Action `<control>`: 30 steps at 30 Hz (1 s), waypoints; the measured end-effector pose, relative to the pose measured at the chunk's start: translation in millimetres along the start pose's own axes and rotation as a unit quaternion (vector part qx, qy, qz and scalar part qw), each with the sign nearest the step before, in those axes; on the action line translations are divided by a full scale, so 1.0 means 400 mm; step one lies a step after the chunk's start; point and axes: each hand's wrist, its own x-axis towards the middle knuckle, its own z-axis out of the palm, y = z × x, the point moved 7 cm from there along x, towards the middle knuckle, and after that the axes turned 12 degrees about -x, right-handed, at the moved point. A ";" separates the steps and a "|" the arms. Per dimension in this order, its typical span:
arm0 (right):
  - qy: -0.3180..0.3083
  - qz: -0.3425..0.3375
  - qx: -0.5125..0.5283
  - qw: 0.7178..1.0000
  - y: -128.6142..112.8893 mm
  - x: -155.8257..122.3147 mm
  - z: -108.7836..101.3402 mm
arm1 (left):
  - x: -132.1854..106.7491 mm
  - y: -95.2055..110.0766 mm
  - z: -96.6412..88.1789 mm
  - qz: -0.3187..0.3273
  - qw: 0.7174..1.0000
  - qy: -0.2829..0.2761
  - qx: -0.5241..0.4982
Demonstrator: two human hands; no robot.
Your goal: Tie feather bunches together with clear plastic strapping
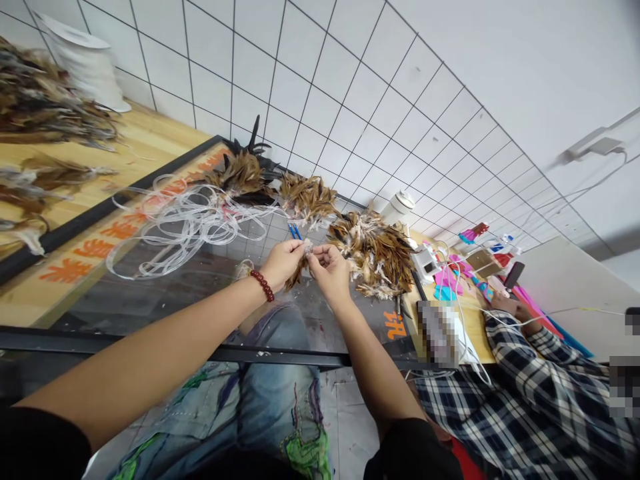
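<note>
My left hand [285,263] and my right hand [331,272] meet over the dark glass-like panel [200,300], fingertips pinched close together. Between them is a small brown feather tuft [296,276], its pale fluffy end at the fingertips and its brown part hanging under my left hand. Exactly how each fingertip grips it is partly hidden. Just behind my hands lie two blue pen-like sticks [295,231]. Brown feather piles [373,247] sit to the right, with another feather bunch [306,197] behind. To the left spreads a loose tangle of clear white cord [200,223].
Large feather bundles [45,100] and a white spool [85,63] stand at the far left. A white cup [399,207] is by the tiled wall. At right, cables and a white device [427,261] lie near a co-worker's plaid sleeve [520,347].
</note>
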 end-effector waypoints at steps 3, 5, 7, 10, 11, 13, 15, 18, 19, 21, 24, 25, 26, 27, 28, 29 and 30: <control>0.012 -0.015 -0.012 1.000 -0.003 0.007 -0.019 | 0.002 0.010 -0.008 0.032 0.999 0.016 0.038; 0.033 -0.016 0.004 0.999 -0.001 0.014 -0.038 | 0.002 0.010 -0.005 0.032 0.999 0.015 0.036; 0.046 -0.024 0.018 0.998 -0.003 0.018 -0.053 | 0.000 0.006 -0.001 0.016 1.000 0.011 0.025; 0.053 -0.056 0.007 0.997 -0.016 0.016 -0.063 | -0.003 0.010 0.009 0.015 0.998 -0.007 0.055; 0.052 -0.065 0.005 0.997 -0.021 0.014 -0.063 | -0.005 0.015 0.012 0.026 0.997 -0.015 0.074; 0.046 -0.067 0.021 0.996 -0.024 0.012 -0.059 | -0.009 0.026 0.018 0.046 0.994 -0.028 0.094; 0.038 -0.050 0.053 0.997 -0.019 0.012 -0.052 | -0.013 0.033 0.021 0.052 0.994 -0.031 0.095; 0.019 -0.025 0.077 0.997 -0.009 0.018 -0.041 | -0.017 0.035 0.028 0.047 0.994 -0.040 0.090; 0.009 -0.020 0.076 0.997 -0.006 0.021 -0.038 | -0.018 0.034 0.030 0.044 0.994 -0.045 0.090; -0.007 -0.015 0.061 0.998 0.001 0.025 -0.037 | -0.017 0.034 0.030 0.042 0.994 -0.047 0.091; 0.035 -0.018 -0.018 0.999 0.009 0.029 -0.067 | -0.015 0.054 0.011 0.070 0.990 0.002 0.121; 0.058 -0.026 -0.060 0.996 0.008 0.029 -0.081 | -0.016 0.068 0.007 0.093 0.986 0.018 0.135; 0.075 -0.036 -0.100 0.991 0.004 0.029 -0.091 | -0.018 0.083 0.006 0.117 0.982 0.024 0.146; 0.079 -0.047 -0.131 0.987 -0.001 0.029 -0.095 | -0.021 0.097 0.011 0.137 0.979 0.016 0.148; 0.073 -0.057 -0.147 0.985 -0.006 0.029 -0.093 | -0.024 0.105 0.022 0.145 0.979 -0.010 0.141; 0.061 -0.065 -0.147 0.985 -0.011 0.029 -0.089 | -0.027 0.107 0.035 0.138 0.981 -0.041 0.131; 0.050 -0.072 -0.136 0.987 -0.015 0.029 -0.085 | -0.029 0.105 0.047 0.121 0.982 -0.072 0.122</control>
